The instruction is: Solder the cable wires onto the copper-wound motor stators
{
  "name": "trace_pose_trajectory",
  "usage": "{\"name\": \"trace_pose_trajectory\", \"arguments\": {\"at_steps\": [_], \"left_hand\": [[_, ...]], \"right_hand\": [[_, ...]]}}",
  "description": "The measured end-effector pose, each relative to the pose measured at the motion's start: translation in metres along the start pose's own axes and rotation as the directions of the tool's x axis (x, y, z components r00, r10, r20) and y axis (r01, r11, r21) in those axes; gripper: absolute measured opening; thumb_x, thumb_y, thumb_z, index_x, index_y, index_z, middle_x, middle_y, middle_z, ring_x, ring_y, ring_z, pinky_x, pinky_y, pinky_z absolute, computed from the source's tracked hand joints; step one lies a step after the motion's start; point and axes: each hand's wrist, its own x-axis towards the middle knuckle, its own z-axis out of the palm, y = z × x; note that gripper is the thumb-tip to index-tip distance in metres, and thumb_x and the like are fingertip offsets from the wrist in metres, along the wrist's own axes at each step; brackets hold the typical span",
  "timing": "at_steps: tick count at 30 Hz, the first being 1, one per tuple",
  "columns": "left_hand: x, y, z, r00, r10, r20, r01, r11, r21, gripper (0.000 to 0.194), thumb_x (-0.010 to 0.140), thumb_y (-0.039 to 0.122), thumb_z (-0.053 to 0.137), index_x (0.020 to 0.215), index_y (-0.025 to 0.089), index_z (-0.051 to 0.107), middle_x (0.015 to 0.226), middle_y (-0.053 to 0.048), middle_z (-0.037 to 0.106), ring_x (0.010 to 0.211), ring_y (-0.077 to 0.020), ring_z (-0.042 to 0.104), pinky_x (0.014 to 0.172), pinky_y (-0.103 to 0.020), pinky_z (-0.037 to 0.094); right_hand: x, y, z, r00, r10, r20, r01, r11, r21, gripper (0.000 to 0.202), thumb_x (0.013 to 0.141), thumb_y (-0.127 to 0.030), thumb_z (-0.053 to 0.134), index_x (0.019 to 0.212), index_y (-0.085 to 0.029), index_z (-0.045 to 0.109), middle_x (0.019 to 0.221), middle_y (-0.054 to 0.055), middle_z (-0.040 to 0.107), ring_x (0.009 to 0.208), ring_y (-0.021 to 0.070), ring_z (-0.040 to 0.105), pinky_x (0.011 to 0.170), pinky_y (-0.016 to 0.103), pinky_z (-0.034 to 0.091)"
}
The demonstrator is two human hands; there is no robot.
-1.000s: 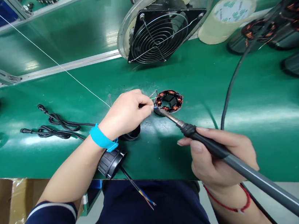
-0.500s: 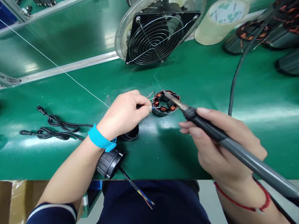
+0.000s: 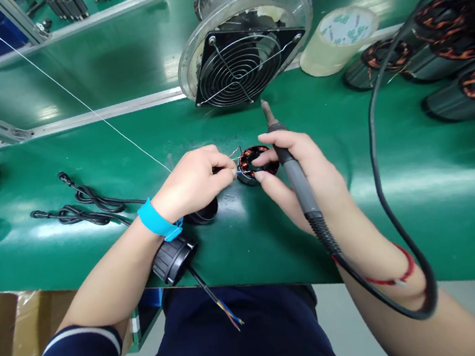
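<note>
A round stator with copper windings (image 3: 248, 177) stands on the green bench in the middle. My left hand (image 3: 202, 177) is closed in a pinch on thin wires at the stator's left side. A fine pale strand (image 3: 97, 112) runs from the upper left down to this hand. My right hand (image 3: 307, 174) holds a soldering iron (image 3: 296, 173) against the palm, its tip pointing up and away from the stator. The thumb and a finger of that hand reach to the stator's right and front rim. A black ribbed cap (image 3: 173, 260) with coloured wire ends lies below my left wrist.
A fan with a wire guard (image 3: 235, 76) hangs behind the stator. Beside it stands a tape roll (image 3: 327, 43), with more stators (image 3: 446, 101) at the right. Coiled black cables (image 3: 89, 215) lie at the left. The iron's cord (image 3: 377, 154) loops over my right forearm.
The soldering iron has swung from pointing at the stator to pointing up toward the fan. My right hand has moved left, its fingertips now at the stator. My left hand keeps its pinch.
</note>
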Motion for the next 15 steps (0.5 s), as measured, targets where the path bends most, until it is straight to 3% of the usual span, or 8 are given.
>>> {"name": "trace_pose_trajectory", "arguments": {"at_steps": [6,15], "left_hand": [[0.001,-0.001,0.0,1.0,-0.004,0.004,0.004,1.0,-0.009,0.019,0.083,0.016,0.056,0.071,0.016,0.071,0.076,-0.001,0.061,0.073,-0.0126,0.057,0.074,-0.029,0.045],[0.004,-0.006,-0.003,1.0,0.003,0.014,-0.002,0.996,-0.089,0.017,0.081,0.017,0.058,0.07,0.015,0.071,0.072,0.001,0.061,0.071,-0.0109,0.055,0.072,-0.027,0.042]], "right_hand": [[-0.005,0.006,0.016,0.998,0.013,-0.063,-0.012,1.0,0.026,0.04,0.085,-0.021,0.057,0.123,-0.029,0.049,0.087,0.0,0.065,0.092,0.0241,0.063,0.095,0.051,0.044],[0.001,0.006,0.022,0.996,0.048,-0.077,-0.049,0.999,-0.001,0.038,0.082,-0.022,0.057,0.118,-0.029,0.051,0.076,-0.001,0.064,0.086,0.0248,0.063,0.087,0.047,0.047]]}}
